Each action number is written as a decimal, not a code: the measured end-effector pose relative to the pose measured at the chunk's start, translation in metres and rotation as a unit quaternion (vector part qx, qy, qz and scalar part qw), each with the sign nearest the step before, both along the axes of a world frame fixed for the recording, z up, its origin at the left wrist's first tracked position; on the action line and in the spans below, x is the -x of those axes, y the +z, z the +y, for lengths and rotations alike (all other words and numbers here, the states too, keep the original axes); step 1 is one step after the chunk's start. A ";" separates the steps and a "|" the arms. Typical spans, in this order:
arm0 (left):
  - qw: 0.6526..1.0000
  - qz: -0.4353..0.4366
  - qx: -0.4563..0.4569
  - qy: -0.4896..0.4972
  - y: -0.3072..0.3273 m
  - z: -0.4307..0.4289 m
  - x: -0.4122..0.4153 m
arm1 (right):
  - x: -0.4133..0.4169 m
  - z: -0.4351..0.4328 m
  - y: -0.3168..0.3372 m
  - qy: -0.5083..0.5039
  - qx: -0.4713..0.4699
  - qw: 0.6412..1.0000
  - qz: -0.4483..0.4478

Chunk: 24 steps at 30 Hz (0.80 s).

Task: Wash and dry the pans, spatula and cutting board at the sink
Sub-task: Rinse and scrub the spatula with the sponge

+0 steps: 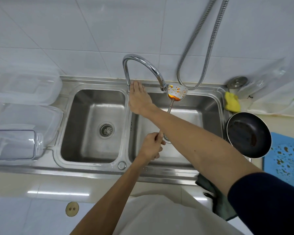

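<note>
White tiled wall behind; a stainless double sink (93, 99) is set in a pale counter. Clock directions are read from the middle of the view.

The left hand (151, 146) is clenched round the handle of the spatula (176, 92), holding it over the right basin. Its blade sits at 1 o'clock, just beside the spout of the tap (143, 65), and carries orange sauce and droplets. The right hand (139, 97) reaches across with straight fingers resting on the tap base. No running water is visible.

A dark pan (248, 134) at 3 o'clock shows residue. The blue cutting board (287, 158) at 4 o'clock is spotted with stains. A yellow sponge (232, 101) lies at 2 o'clock, unused.

Assessment: washing is barely begun. Nothing appears clean, and all drying remains.
</note>
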<state>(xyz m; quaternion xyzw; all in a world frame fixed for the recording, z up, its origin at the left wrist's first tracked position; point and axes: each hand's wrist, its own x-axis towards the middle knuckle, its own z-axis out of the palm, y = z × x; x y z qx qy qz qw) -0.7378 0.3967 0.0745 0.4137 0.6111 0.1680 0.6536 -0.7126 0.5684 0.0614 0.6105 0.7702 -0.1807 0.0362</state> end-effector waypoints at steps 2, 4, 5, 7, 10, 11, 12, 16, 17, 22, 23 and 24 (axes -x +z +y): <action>1.000 0.014 -0.005 -0.007 0.003 0.004 0.001 | 0.004 -0.004 -0.002 0.001 -0.001 1.000 -0.004; 1.000 0.019 -0.007 -0.010 0.004 0.007 0.003 | 0.007 -0.009 -0.004 0.000 -0.002 1.000 -0.003; 1.000 0.016 -0.008 -0.011 0.004 0.009 0.004 | 0.009 -0.012 -0.005 -0.001 -0.003 1.000 -0.001; 1.000 0.005 -0.011 -0.008 0.006 0.011 0.003 | 0.011 -0.018 -0.008 0.000 -0.006 1.000 -0.001; 1.000 0.005 -0.021 -0.003 0.010 0.016 0.001 | 0.014 -0.022 -0.012 0.002 -0.013 1.000 -0.001; 1.000 0.012 -0.023 -0.004 0.009 0.019 0.000 | 0.014 -0.023 -0.013 0.001 -0.014 1.000 0.000; 0.999 0.020 -0.023 -0.007 0.008 0.021 -0.001 | 0.015 -0.022 -0.013 0.002 -0.014 1.000 0.003; 0.999 0.042 -0.020 -0.018 0.002 0.025 -0.003 | 0.016 -0.024 -0.017 0.006 -0.020 1.000 0.008; 0.999 0.048 -0.015 -0.018 0.000 0.027 -0.004 | 0.016 -0.025 -0.017 0.006 -0.022 1.000 0.010; 0.997 0.072 -0.002 -0.030 -0.005 0.036 -0.006 | 0.015 -0.023 -0.019 0.004 -0.024 1.000 0.005; 0.997 0.068 -0.002 -0.026 -0.005 0.036 -0.006 | 0.014 -0.023 -0.019 0.005 -0.022 1.000 0.004; 0.998 0.062 -0.001 -0.018 -0.004 0.037 -0.005 | 0.013 -0.023 -0.018 0.007 -0.018 1.000 0.005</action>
